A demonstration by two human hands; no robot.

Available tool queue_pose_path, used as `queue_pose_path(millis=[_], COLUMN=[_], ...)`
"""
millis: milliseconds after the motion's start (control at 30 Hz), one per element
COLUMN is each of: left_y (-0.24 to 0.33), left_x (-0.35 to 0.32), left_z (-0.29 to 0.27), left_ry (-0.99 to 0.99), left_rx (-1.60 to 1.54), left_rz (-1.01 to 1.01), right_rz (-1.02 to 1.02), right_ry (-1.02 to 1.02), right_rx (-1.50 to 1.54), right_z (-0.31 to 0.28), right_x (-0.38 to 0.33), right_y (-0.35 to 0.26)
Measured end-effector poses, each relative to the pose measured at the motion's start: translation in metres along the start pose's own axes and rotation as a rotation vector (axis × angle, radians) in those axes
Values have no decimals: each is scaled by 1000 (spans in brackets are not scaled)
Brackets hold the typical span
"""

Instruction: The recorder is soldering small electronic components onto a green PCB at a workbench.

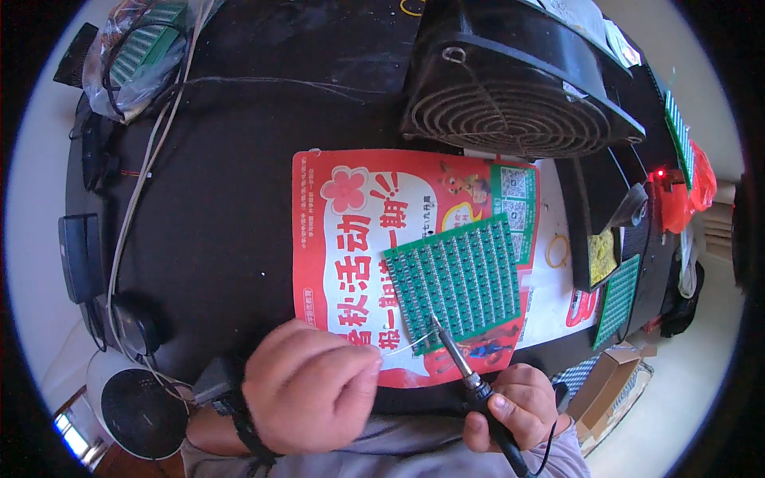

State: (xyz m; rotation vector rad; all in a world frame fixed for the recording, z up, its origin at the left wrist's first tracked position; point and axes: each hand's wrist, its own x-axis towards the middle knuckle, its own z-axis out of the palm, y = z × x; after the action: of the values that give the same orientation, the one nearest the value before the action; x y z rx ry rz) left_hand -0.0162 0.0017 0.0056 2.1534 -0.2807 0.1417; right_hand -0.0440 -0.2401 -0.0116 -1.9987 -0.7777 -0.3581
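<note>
A green circuit board (462, 279), covered in rows of small repeated parts, lies at a slant on a red and white printed sheet (315, 239). My right hand (522, 410) is closed around the black handle of a soldering iron (457, 353). The iron's tip meets the lower left part of the board, near its front edge. From my closed left hand (315, 390) a thin strand of solder wire (408, 346) runs toward that tip. The fingertips pinching the wire are partly hidden by the hand itself.
Beyond the board stands a black fan (510, 103) with a wire grille. A yellow sponge (603, 259) sits in a black holder on the right, beside another green board (617, 303). A plastic bag of boards (139, 64) lies far left, and cables (147, 175) run down that side.
</note>
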Motion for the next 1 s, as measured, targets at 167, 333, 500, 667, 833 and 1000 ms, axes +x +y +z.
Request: queue_pose_path(millis=[167, 333, 500, 667, 833, 1000], left_y=[6, 5, 2, 0, 2, 1], left_x=[-3, -7, -9, -9, -10, -10], left_z=[-22, -13, 3, 4, 4, 5], left_ry=[-69, 4, 70, 53, 12, -9], left_rx=[-204, -46, -20, 40, 84, 75], left_rz=[-194, -16, 44, 76, 98, 107], right_rz=[-1, 10, 0, 14, 22, 12], right_ry=[-48, -47, -71, -54, -72, -45], right_rx=[-4, -14, -24, -12, -30, -21], right_z=[1, -6, -2, -4, -2, -4], right_x=[7, 1, 5, 2, 6, -1], right_y=[2, -2, 2, 0, 0, 0])
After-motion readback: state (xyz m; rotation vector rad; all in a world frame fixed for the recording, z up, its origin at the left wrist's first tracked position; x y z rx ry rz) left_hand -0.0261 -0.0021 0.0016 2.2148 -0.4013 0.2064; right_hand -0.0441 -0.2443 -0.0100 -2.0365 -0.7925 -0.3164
